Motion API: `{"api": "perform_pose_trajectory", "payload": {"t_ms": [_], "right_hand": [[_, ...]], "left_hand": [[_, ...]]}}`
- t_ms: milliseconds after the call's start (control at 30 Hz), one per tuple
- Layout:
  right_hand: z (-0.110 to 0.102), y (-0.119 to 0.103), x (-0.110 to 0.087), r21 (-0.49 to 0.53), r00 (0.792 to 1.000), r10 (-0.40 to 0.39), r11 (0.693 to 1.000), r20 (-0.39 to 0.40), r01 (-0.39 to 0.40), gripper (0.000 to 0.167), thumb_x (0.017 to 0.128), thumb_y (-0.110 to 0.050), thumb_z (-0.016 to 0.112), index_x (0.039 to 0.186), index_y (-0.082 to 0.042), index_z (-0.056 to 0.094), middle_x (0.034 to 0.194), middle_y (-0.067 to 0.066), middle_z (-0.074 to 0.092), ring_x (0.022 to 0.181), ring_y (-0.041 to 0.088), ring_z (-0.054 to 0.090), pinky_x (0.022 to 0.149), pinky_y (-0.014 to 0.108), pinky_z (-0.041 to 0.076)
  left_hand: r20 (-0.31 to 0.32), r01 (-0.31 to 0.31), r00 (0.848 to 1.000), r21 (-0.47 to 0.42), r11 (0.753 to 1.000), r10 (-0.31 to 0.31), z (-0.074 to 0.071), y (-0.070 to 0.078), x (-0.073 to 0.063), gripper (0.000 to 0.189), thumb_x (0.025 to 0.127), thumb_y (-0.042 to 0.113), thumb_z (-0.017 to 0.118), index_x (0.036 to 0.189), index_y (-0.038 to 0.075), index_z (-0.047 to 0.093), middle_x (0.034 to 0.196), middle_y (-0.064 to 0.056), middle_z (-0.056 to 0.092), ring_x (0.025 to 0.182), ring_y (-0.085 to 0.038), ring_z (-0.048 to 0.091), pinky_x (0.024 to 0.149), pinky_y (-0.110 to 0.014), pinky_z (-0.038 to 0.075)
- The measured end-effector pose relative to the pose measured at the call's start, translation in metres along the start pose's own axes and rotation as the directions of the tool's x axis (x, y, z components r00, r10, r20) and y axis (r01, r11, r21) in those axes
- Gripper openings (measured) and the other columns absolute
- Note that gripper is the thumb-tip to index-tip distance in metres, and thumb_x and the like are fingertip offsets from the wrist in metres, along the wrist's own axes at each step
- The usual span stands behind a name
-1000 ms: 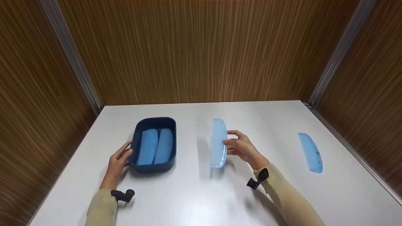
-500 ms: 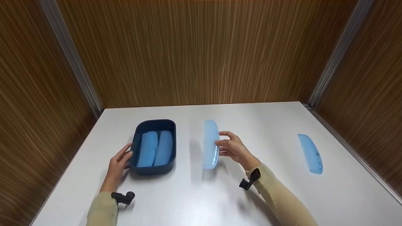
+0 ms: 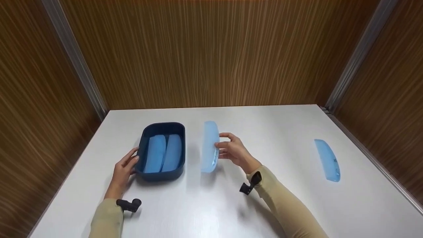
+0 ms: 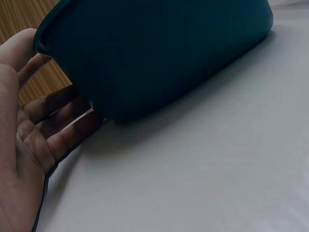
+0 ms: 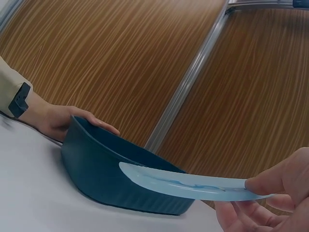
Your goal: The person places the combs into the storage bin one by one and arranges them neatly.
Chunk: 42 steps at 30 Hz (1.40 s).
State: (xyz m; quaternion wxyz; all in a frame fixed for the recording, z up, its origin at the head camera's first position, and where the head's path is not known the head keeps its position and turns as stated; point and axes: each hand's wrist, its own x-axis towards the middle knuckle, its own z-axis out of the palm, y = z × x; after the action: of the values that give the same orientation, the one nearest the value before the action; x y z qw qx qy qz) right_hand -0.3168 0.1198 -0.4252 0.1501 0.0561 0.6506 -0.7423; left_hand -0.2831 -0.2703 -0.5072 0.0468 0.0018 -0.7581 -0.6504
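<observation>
My right hand (image 3: pixel 235 150) pinches the right edge of a light-blue, translucent, curved slab (image 3: pixel 210 148) between thumb and fingers. It holds the slab above the table, just right of a dark blue-green, rounded rectangular container (image 3: pixel 162 177). In the right wrist view the slab (image 5: pixel 183 186) looks thin, with a wavy blue line along it, and partly covers the container (image 5: pixel 96 166). Two similar blue slabs, the left one (image 3: pixel 155 153) and the right one (image 3: pixel 173 153), lie side by side inside. My left hand (image 3: pixel 123 172) touches the container's left wall, fingers mostly extended.
Another light-blue curved slab (image 3: pixel 327 161) with small dark marks lies far right on the white table (image 3: pixel 274 132). Wood-grain panels (image 3: pixel 211 53) close in the back and both sides, with metal strips at the corners.
My right hand has carried the slab leftward, closer to the container. The left hand, the container and the slab on the right stay in place.
</observation>
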Motion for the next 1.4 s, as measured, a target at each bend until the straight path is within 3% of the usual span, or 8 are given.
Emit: {"api": "perform_pose_trajectory", "payload": {"t_ms": [133, 367, 633, 900, 1400], "right_hand": [[0.012, -0.005, 0.003, 0.004, 1.000, 0.003, 1.000, 0.008, -0.003, 0.051, 0.080, -0.003, 0.069, 0.125, -0.012, 0.047, 0.110, 0.019, 0.061, 0.077, 0.031, 0.066, 0.069, 0.040, 0.053], [0.032, -0.011, 0.008, -0.010, 1.000, 0.007, 1.000, 0.018, -0.007, 0.052, 0.080, -0.002, 0.069, 0.125, -0.012, 0.047, 0.106, 0.019, 0.062, 0.071, 0.028, 0.066, 0.066, 0.038, 0.053], [0.047, -0.011, 0.016, 0.014, 0.999, 0.039, 0.999, 0.032, -0.039, 0.051, 0.080, -0.002, 0.069, 0.124, -0.012, 0.046, 0.109, 0.021, 0.060, 0.070, 0.027, 0.065, 0.067, 0.039, 0.053], [0.060, -0.009, 0.024, -0.002, 0.997, 0.075, 0.997, 0.026, -0.075, 0.049, 0.080, -0.003, 0.069, 0.124, -0.013, 0.047, 0.108, 0.019, 0.059, 0.067, 0.025, 0.064, 0.065, 0.037, 0.053], [0.086, -0.003, 0.037, -0.046, 0.997, 0.065, 0.997, 0.051, -0.062, 0.046, 0.080, -0.002, 0.068, 0.121, -0.010, 0.047, 0.097, 0.018, 0.061, 0.064, 0.024, 0.064, 0.063, 0.037, 0.054]], "left_hand": [[0.005, 0.000, 1.000, -0.010, 1.000, 0.000, -0.001, 0.000, 0.001, 0.053, 0.093, 0.042, 0.053, 0.141, 0.024, 0.042, 0.136, -0.010, 0.048, 0.117, -0.018, 0.048, 0.079, -0.025, 0.047], [0.018, 0.014, 1.000, -0.040, 0.999, -0.013, -0.002, 0.024, -0.010, 0.050, 0.096, 0.029, 0.052, 0.143, 0.015, 0.039, 0.134, -0.016, 0.047, 0.119, -0.026, 0.044, 0.080, -0.027, 0.046], [-0.005, 0.001, 1.000, -0.015, 1.000, -0.001, -0.005, 0.000, 0.000, 0.052, 0.093, 0.039, 0.054, 0.141, 0.022, 0.041, 0.134, -0.011, 0.049, 0.117, -0.019, 0.046, 0.080, -0.026, 0.047], [0.005, -0.027, 1.000, -0.019, 0.999, 0.028, -0.004, -0.001, 0.000, 0.053, 0.092, 0.041, 0.055, 0.141, 0.023, 0.043, 0.135, -0.009, 0.048, 0.118, -0.021, 0.046, 0.079, -0.025, 0.047], [0.000, -0.015, 1.000, -0.064, 0.998, 0.015, 0.000, -0.002, 0.001, 0.051, 0.094, 0.033, 0.055, 0.141, 0.018, 0.042, 0.133, -0.015, 0.048, 0.115, -0.022, 0.048, 0.076, -0.026, 0.048]]}}
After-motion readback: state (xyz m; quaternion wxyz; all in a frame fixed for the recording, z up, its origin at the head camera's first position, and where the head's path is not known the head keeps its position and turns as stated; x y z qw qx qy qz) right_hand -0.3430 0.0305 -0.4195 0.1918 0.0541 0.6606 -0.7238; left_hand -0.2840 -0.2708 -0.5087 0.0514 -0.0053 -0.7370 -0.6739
